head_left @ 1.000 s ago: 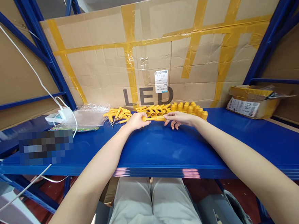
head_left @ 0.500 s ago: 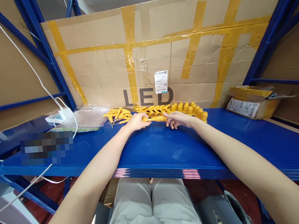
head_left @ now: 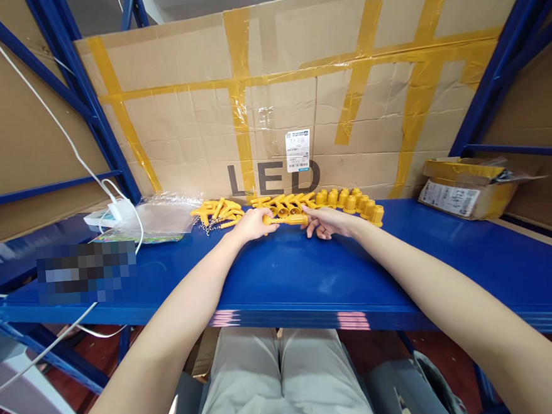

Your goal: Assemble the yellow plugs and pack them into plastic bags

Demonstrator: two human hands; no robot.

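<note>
A yellow plastic piece [head_left: 292, 220], with a thin stem and a wider cup-like end, lies level between my hands just above the shelf. My left hand [head_left: 254, 224] is closed on its thin end. At the wide end, my right hand [head_left: 325, 221] pinches it with thumb and forefinger, the other fingers loosely curled. Behind the hands are a row of yellow stemmed pieces [head_left: 282, 201] and, at the right, a group of upright yellow cups [head_left: 351, 200]. Left of my left hand lies a pile of yellow handles [head_left: 217, 210] with small dark screws [head_left: 206, 229] beside it.
A blue metal shelf [head_left: 281, 276] carries everything. Behind it stands a taped cardboard sheet [head_left: 195, 130]. Plastic bags [head_left: 166, 218] and a white plug with cable [head_left: 121, 210] are at the left. An opened carton [head_left: 464, 189] sits at the right.
The wide end of the yellow piece shows slightly more beside my right fingers, which have shifted a little. My left hand has hardly moved.
</note>
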